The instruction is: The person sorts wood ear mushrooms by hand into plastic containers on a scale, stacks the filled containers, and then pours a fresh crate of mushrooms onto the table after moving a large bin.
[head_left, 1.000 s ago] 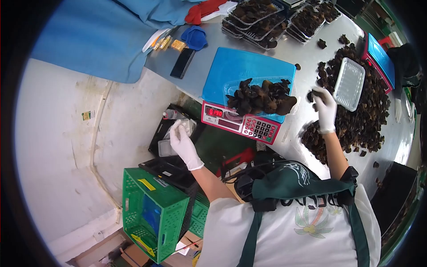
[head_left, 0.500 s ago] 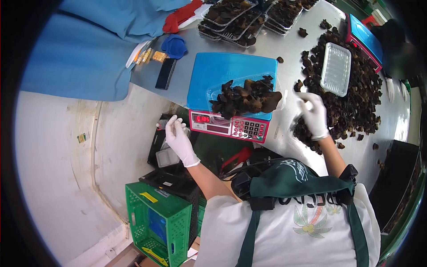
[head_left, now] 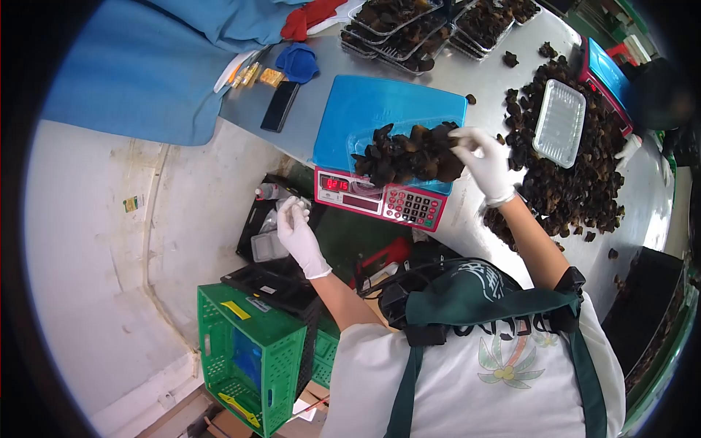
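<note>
My right hand, in a white glove, is at the right end of a clear plastic tray heaped with dark wood ear mushrooms. Its bent fingers close on mushroom pieces at the edge of the heap. The tray rests on the blue pan of a red digital scale, whose display reads 0.215. My left hand, also gloved, hovers in front of the scale's left corner. Its fingers are loosely bent and hold nothing visible.
Loose wood ear pieces are piled on the metal table, with an empty tray on top. Filled trays are stacked behind. A phone lies left of the scale; a green crate stands below. Another person's gloved hand is at right.
My right hand has moved left from the loose pile to the tray on the scale. The display has gone from 0.185 to 0.215. My left hand's fingers are more bent.
</note>
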The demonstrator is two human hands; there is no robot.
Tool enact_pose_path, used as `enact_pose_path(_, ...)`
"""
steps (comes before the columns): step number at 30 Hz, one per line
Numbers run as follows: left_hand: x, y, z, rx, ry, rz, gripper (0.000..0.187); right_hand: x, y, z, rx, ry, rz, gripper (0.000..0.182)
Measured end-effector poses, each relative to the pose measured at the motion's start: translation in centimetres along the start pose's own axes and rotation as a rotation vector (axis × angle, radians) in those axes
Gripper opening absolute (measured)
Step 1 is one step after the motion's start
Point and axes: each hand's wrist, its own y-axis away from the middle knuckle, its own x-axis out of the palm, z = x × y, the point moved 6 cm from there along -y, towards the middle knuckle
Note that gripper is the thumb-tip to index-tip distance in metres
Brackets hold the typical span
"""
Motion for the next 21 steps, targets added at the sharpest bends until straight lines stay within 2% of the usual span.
enact_pose_path(2,0.2,0.0,0.0,-0.02,0.019,-0.003,0.016,-3.0,1.1,-1.4,0.105,0.06,-0.141,0.027)
enact_pose_path(4,0.6,-0.3,-0.6,0.001,0.034,0.001,0.016,-5.8,3.4,-5.5,0.256,-0.051,-0.299,0.027)
enact_pose_path(6,1.0,-0.9,-0.8,0.034,0.065,-0.006,0.016,-8.4,6.0,-7.5,0.278,-0.076,-0.413,0.022)
enact_pose_path(7,0.8,-0.9,-1.3,0.047,0.036,-0.005,0.016,-9.8,8.0,-9.9,0.418,-0.017,-0.449,0.02)
enact_pose_path(8,0.8,-1.1,-2.2,0.06,0.012,-0.001,0.016,-10.7,9.8,-11.9,0.476,-0.099,-0.527,0.022)
enact_pose_path(9,1.6,-1.3,-2.5,0.068,0.002,0.019,0.016,-11.9,10.7,-12.1,0.352,0.219,-0.45,0.024)
enact_pose_path(11,1.7,-2.3,-1.4,0.08,0.075,0.076,0.02,-13.9,14.7,-16.1,0.398,0.381,-0.524,0.026)
enact_pose_path(13,1.9,-2.9,-1.7,0.104,-0.055,0.003,0.02,-13.0,15.8,-15.1,0.501,0.245,-0.499,0.025)
enact_pose_path(15,3.2,-2.3,-2.6,0.094,0.088,0.059,0.018,-11.7,15.1,-12.7,0.473,0.262,-0.412,0.023)
enact_pose_path(17,3.6,-2.8,-2.4,0.106,-0.006,0.075,0.018,-9.2,13.9,-10.6,0.445,0.097,-0.376,0.02)
enact_pose_path(18,3.6,-2.9,-2.7,0.109,-0.012,0.069,0.018,-8.0,13.3,-9.8,0.356,0.139,-0.366,0.017)
enact_pose_path(19,4.5,-2.5,-2.9,0.104,-0.012,0.088,0.018,-6.9,12.0,-7.6,0.232,0.322,-0.26,0.014)
enact_pose_path(21,5.3,-2.2,-3.5,0.083,-0.052,0.087,0.018,-4.1,9.7,-4.2,0.06,0.373,-0.127,0.012)
